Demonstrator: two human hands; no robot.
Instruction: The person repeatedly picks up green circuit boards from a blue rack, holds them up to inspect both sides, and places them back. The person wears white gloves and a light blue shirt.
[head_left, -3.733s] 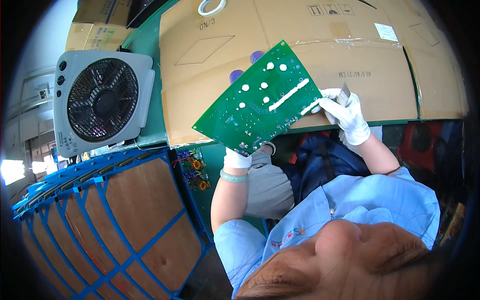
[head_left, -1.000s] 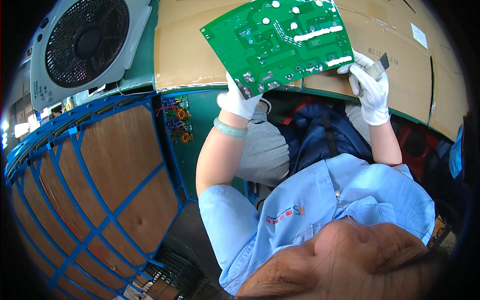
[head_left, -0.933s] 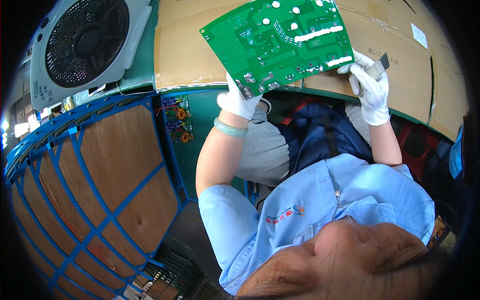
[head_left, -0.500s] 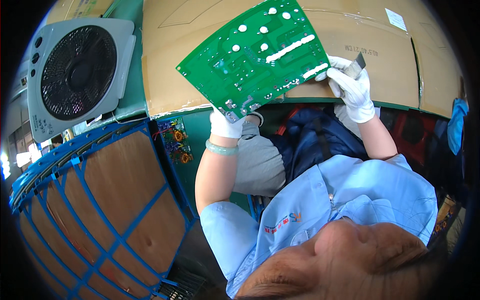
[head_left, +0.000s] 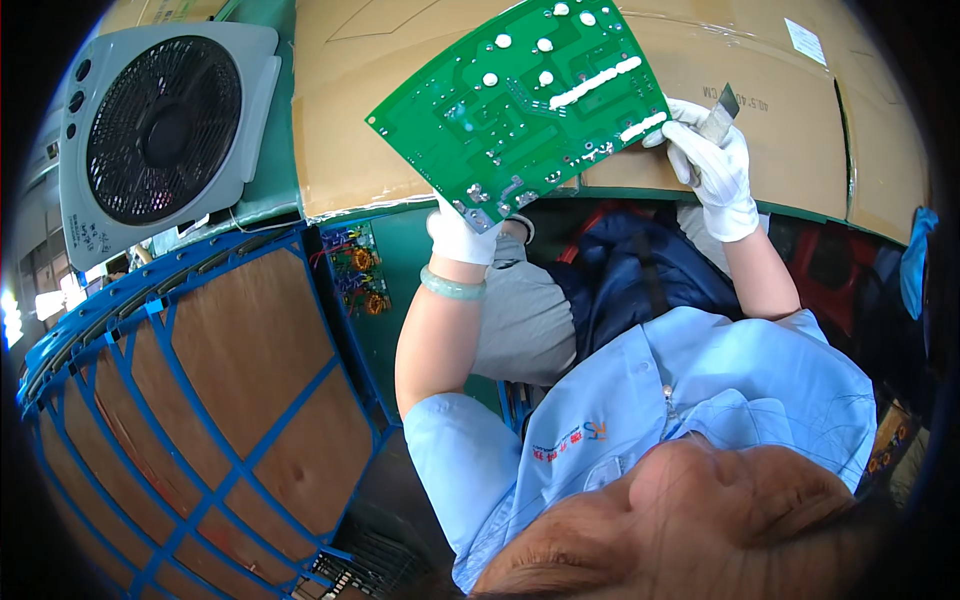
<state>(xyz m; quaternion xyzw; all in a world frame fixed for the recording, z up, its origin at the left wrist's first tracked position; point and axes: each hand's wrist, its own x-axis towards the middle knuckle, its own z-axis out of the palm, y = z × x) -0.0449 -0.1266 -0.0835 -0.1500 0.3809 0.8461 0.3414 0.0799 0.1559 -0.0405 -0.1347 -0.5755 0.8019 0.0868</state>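
A large green circuit board point(head_left: 520, 100) is held up, tilted, solder side facing me, over a cardboard-covered bench point(head_left: 770, 120). My left hand point(head_left: 462, 235), in a white glove with a pale green bangle at the wrist, grips the board's lower corner from beneath. My right hand point(head_left: 715, 165), also gloved, pinches a small flat metal blade point(head_left: 720, 108) at the board's right edge, fingertips touching the board.
A grey box fan point(head_left: 165, 125) stands at the upper left. A blue wire cage cart with wooden panels point(head_left: 230, 400) fills the lower left. Small boards with orange coils point(head_left: 355, 270) hang below the bench edge. A dark blue bag point(head_left: 640, 280) lies under the bench.
Since 3.7 s ago the board has been lifted higher and closer. Over the last second it has tipped so its left corner sits lower. Both hands keep their hold.
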